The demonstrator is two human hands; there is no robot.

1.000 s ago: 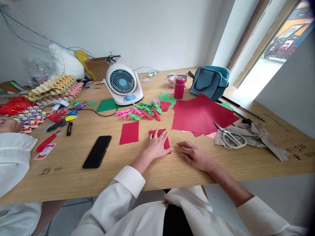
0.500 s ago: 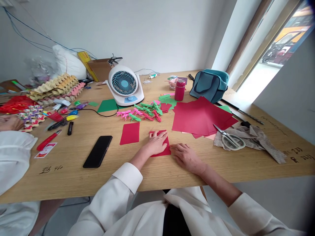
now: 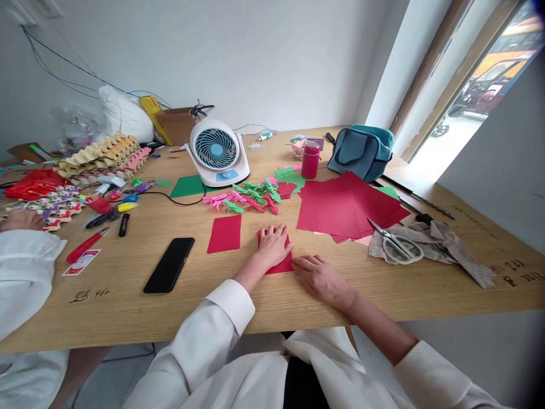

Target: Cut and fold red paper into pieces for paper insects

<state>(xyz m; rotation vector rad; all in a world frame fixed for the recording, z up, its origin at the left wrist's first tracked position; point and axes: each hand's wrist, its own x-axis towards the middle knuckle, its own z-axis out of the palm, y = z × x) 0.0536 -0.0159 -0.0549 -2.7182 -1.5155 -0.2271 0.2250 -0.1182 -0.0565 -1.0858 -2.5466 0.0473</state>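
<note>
The left hand [image 3: 275,247] lies flat, its fingers slightly spread, on a small red sheet [image 3: 281,266] on the worktop [image 3: 106,318]; the right hand [image 3: 321,278] has its fingers close together at the sheet's right edge, and whether they pinch it I cannot tell. Just left of the left fingers lies a second red sheet [image 3: 224,234], with a black phone [image 3: 169,265] farther left and nearer the person. Beyond the fingertips is a heap of pink, green and red paper cut-outs [image 3: 255,196], and behind it a white fan [image 3: 216,150]. To the right of the fingers, and farther off, large red sheets [image 3: 327,204] overlap; past their near right corner, scissors [image 3: 402,245] rest on a crumpled cloth [image 3: 455,250]. Well left of both hands' fingers are a red-handled cutter [image 3: 87,245], a black marker [image 3: 123,225] and a co-worker's sleeve [image 3: 28,278]. As for containers, a closed red flask [image 3: 310,162] stands beyond the right fingers, in front of a pink basket [image 3: 298,149] whose contents are too small to tell; right of the flask sits a blue bag [image 3: 361,150], its inside hidden.
</note>
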